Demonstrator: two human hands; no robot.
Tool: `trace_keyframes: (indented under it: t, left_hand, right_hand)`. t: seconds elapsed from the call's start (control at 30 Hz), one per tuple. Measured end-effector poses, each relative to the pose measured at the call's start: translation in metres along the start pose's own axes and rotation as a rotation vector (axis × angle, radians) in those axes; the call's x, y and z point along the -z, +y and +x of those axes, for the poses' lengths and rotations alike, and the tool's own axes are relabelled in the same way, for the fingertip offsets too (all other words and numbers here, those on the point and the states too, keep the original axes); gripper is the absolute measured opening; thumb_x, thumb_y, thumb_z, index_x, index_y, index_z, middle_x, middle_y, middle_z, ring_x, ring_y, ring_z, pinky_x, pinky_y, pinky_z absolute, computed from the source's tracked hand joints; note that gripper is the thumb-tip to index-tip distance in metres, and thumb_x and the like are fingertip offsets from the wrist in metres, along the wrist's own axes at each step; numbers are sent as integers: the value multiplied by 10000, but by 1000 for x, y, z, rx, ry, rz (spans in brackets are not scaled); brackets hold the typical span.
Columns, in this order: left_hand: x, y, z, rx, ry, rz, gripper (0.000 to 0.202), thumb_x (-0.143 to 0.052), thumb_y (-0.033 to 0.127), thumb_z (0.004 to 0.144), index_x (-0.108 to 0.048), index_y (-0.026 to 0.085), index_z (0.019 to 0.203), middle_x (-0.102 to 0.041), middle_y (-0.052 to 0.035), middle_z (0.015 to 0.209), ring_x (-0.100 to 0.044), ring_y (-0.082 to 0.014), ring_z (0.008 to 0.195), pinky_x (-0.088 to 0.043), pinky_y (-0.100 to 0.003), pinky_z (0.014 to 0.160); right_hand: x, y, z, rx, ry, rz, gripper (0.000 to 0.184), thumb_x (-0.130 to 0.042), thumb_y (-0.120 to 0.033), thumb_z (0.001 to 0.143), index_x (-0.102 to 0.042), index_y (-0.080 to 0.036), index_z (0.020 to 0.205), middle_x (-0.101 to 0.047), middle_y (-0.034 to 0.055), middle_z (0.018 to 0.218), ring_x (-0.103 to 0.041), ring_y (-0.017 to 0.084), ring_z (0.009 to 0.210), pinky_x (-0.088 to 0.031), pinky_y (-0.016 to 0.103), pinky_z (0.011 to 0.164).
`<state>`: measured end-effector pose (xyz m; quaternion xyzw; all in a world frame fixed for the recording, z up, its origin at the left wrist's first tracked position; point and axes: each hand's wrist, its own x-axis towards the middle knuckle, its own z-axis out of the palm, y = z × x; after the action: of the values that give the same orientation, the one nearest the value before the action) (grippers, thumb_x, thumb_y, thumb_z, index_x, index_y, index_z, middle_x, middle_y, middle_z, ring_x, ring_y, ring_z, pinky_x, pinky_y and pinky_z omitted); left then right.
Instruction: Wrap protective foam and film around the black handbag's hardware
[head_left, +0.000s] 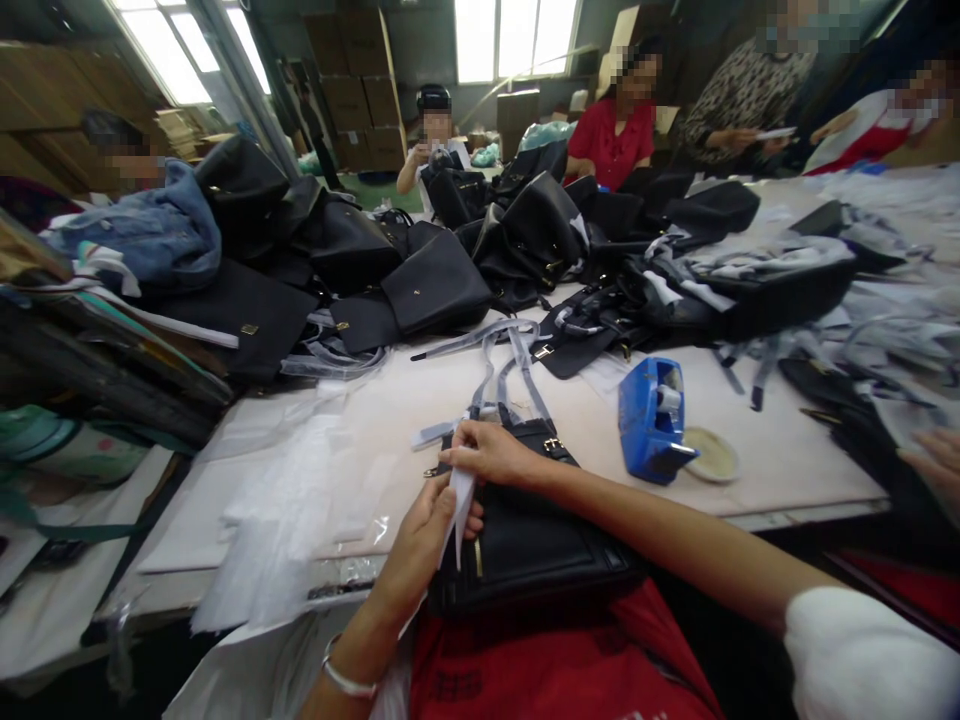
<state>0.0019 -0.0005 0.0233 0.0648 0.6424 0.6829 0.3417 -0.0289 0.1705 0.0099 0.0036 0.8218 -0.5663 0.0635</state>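
Note:
A black leather bag [540,550] lies before me at the table's front edge, partly over my lap. It has a gold zip and a buckle, and its straps [517,365], wrapped in clear film, stretch away across the table. Over the bag's left side, a folded piece of white paper [459,515] is between both hands. My right hand [491,452] pinches its upper end. From the left, my left hand [435,515] has its fingers closed around the paper's lower part, some of them hidden behind it.
Right of the bag stands a blue tape dispenser [649,420] beside a round yellowish disc [712,455]. White film sheets [270,510] lie to the left. Black bags [435,280] are heaped across the back. Several people sit or stand beyond; another person's hand [934,460] shows at right.

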Motion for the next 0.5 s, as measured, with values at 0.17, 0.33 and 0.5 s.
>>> trace_keyframes:
  t: [0.17,0.33,0.5]
  left_hand:
    - [7,-3,-20,92,5,-114,451,-502,518,885,-611,136,1097,-676,-95,948,-629,-168,814,-487,-276,776]
    - [9,-12,-21,47,-8,-291,392,-517,463,897,-628,125,1060,-661,-92,948,-607,-166,828,-469,-274,798]
    - [8,-18,-19,-41,-25,-389,407,-531,437,898,-590,132,1160,-651,-88,969,-594,-160,824,-451,-260,765]
  right_hand:
    - [-2,-8,-17,-58,-15,264,322,-610,-465,824,-527,-160,880,-575,4,693,-533,105,538,-429,211,485]
    - [-22,-2,-60,-107,87,336,276,-564,-345,855,-538,-158,1056,-619,78,987,-605,172,862,-517,268,676]
    - [-58,3,-78,-43,56,357,349,-463,-364,903,-462,-180,1200,-594,99,1152,-625,185,895,-546,318,744]
